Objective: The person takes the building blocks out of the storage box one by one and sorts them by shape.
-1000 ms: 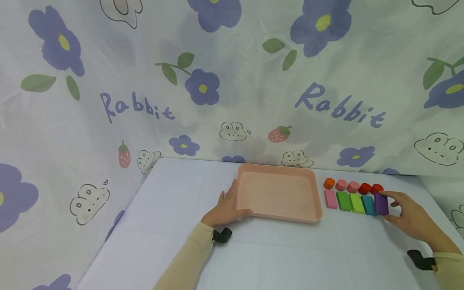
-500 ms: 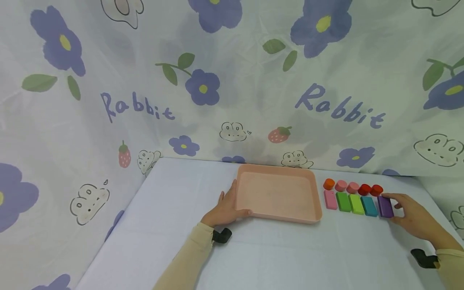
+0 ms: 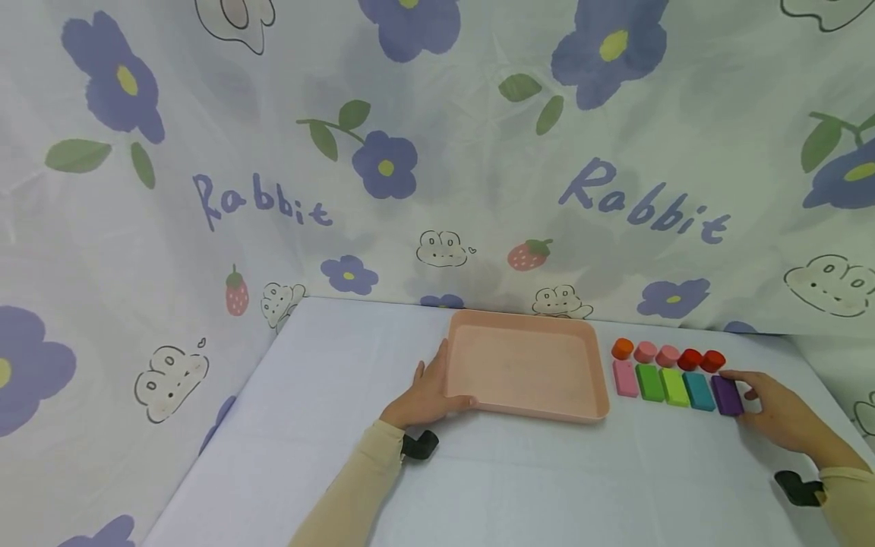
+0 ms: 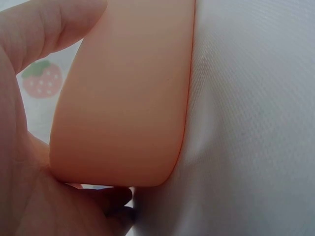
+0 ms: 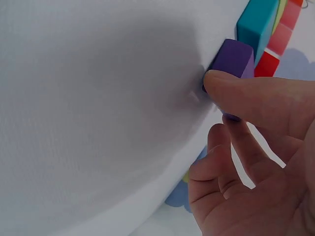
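Note:
In the head view, my left hand (image 3: pixel 421 393) rests against the near left corner of a shallow peach tray (image 3: pixel 526 414). Its fingers lie straight along the side, and the thumb touches the front wall, which the left wrist view shows close up. At the right, my right hand (image 3: pixel 782 414) pinches a purple rectangular block (image 3: pixel 727 396) between thumb and fingers. That block sits at the right end of a row, beside a teal block (image 3: pixel 699 391). The right wrist view shows the thumb on the purple block (image 5: pixel 232 58); its far side is partly hidden.
Left of the teal block lie a yellow-green block (image 3: pixel 674 387), a green block (image 3: pixel 650 383) and a pink block (image 3: pixel 625 379). Behind them runs a row of short cylinders, among them an orange cylinder (image 3: pixel 622 349) and a red cylinder (image 3: pixel 713 361). A patterned curtain (image 3: pixel 437 152) hangs behind.
My right hand has shifted slightly right and down with the purple block, which has come away from over the teal block and down beside it. The left hand and tray have stayed put.

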Available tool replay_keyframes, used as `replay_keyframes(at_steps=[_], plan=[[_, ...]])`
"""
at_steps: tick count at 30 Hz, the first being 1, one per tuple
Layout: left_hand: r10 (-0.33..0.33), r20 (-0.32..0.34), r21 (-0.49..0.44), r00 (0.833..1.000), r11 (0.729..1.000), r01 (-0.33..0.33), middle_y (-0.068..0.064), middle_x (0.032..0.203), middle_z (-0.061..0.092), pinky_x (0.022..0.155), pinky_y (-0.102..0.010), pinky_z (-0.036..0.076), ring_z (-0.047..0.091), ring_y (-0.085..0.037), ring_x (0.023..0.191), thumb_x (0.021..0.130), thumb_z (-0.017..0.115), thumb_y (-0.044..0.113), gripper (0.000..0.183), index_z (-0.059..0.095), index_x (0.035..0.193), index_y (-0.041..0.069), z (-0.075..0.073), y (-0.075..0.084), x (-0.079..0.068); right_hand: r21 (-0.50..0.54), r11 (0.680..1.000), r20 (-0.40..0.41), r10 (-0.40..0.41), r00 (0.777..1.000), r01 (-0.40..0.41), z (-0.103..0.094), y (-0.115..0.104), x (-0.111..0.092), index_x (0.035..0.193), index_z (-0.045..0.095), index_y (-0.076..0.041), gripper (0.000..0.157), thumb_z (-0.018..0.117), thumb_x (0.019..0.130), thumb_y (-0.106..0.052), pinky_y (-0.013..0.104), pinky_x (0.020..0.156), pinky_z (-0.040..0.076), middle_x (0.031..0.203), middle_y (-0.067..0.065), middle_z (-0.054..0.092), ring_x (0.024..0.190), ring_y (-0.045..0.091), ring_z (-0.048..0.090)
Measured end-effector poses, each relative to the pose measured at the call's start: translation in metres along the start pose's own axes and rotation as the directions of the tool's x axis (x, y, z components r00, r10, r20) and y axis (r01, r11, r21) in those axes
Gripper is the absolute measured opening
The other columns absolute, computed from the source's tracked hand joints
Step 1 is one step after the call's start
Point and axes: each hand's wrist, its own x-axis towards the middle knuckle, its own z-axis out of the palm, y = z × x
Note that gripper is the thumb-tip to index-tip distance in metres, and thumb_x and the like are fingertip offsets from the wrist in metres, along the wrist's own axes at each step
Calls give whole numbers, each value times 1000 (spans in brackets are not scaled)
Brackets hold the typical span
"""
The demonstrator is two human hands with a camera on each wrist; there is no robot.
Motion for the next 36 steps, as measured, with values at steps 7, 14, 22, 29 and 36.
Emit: replay_keyframes(at_steps=[7, 14, 22, 29, 36], plan=[[-3, -1, 11, 1000, 1000, 3, -17, 167, 0, 118, -61, -6, 7, -27, 154, 85, 70, 52, 120, -9, 158, -2, 1, 1, 0, 16, 1000, 34, 9, 999, -9, 1, 2, 2, 138, 37, 13, 69, 71, 79, 6, 64, 78, 50, 120, 40, 45, 98, 51, 52], [-12, 17, 5, 1000, 1000, 12, -15, 168, -4, 119, -60, -7, 4, -24, 154, 85, 68, 54, 119, -8, 159, 0, 1, 3, -1, 9, 1000, 36, 10, 999, -10, 1, 1, 2, 136, 36, 15, 66, 68, 79, 5, 63, 78, 50, 119, 42, 44, 98, 52, 52], [-5, 17, 7, 1000, 1000, 5, -15, 168, -4, 119, -58, -7, 4, -24, 154, 85, 68, 54, 119, -8, 159, 0, 0, 4, -1, 15, 999, 61, 27, 998, -28, 1, 0, 4, 137, 35, 16, 65, 66, 80, 5, 64, 78, 50, 120, 43, 43, 98, 52, 52], [-6, 17, 8, 1000, 1000, 6, -16, 168, -4, 119, -59, -7, 5, -24, 154, 85, 68, 54, 119, -9, 159, 0, 1, 1, -1, 20, 999, 75, 26, 997, -27, 0, 1, 5, 138, 35, 16, 67, 68, 80, 3, 64, 78, 50, 122, 44, 40, 100, 54, 51], [3, 8, 1, 1000, 1000, -3, -17, 167, -4, 118, -63, -4, 4, -26, 154, 84, 69, 54, 119, -6, 159, 0, 0, -1, -1, -16, 1000, 28, 1, 1000, -1, -3, -5, 4, 138, 38, 13, 69, 71, 79, 3, 64, 76, 51, 122, 46, 39, 99, 55, 54]])
